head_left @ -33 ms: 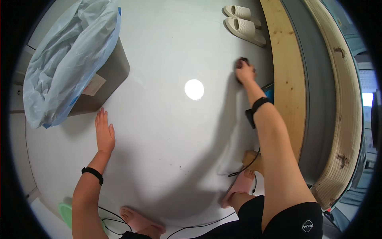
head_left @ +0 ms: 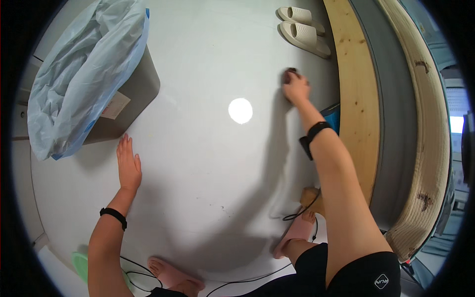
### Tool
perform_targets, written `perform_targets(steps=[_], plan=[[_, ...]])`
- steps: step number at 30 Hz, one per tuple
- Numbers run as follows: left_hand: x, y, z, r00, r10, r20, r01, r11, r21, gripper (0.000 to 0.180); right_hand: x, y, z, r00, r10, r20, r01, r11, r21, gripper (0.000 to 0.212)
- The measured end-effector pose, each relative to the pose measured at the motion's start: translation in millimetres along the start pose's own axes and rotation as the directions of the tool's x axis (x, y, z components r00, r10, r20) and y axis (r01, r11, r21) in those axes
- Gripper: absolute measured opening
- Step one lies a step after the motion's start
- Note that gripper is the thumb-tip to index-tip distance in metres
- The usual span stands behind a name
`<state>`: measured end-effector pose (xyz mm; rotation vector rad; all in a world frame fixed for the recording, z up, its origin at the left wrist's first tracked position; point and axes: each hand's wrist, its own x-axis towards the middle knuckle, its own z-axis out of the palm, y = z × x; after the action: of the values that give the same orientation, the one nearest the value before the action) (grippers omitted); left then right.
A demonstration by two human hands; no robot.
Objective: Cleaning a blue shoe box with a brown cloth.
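Note:
My right hand reaches far forward on the right, its fingers closed round a small dark reddish-brown object. My fingers cover much of that object, and its kind cannot be made out. It is at the white floor, a little short of a pair of cream slippers. On the left, my left hand lies flat with its fingers stretched out and nothing in it. Its fingertips are beside the lower corner of a grey bin lined with a pale blue plastic bag.
A wooden bed rail runs along the right, with a blue item partly hidden below it. A wooden block and a black cable are near my right foot. A green basin stands at lower left; my feet wear pink slippers.
My right hand has moved left and slightly up in the picture with the dark object, away from the bed rail. More of the blue item shows. My left hand stays beside the bin.

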<state>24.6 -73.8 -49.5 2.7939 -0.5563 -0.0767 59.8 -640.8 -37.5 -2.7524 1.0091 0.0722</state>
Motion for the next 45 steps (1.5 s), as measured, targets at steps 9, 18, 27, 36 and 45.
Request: perform_targets(steps=[9,18,27,36,45], plan=[[7,-5,-4,0.999,0.029,-0.041,-0.030,1.000,-0.004,0.055,-209,-159,7,0.392,-0.868,0.304,0.777,0.490,0.395,0.040],[9,-1,-3,0.998,0.060,-0.012,-0.060,0.997,-0.047,0.054,24,-137,16,0.986,-0.035,-0.162,0.064,0.982,0.178,0.051],[10,-3,-6,0.993,0.115,-0.034,-0.117,0.991,-0.071,0.054,6,-229,30,0.750,-0.660,0.042,0.658,0.738,-0.150,0.053],[3,-10,0,0.994,0.088,-0.057,-0.092,0.994,-0.060,0.054,-215,-221,37,0.207,-0.975,0.078,0.978,0.207,-0.007,0.040],[19,-14,1,0.998,-0.004,-0.060,-0.015,0.951,-0.308,0.054,-271,-151,5,0.154,-0.973,0.174,0.829,0.223,0.513,0.058]])
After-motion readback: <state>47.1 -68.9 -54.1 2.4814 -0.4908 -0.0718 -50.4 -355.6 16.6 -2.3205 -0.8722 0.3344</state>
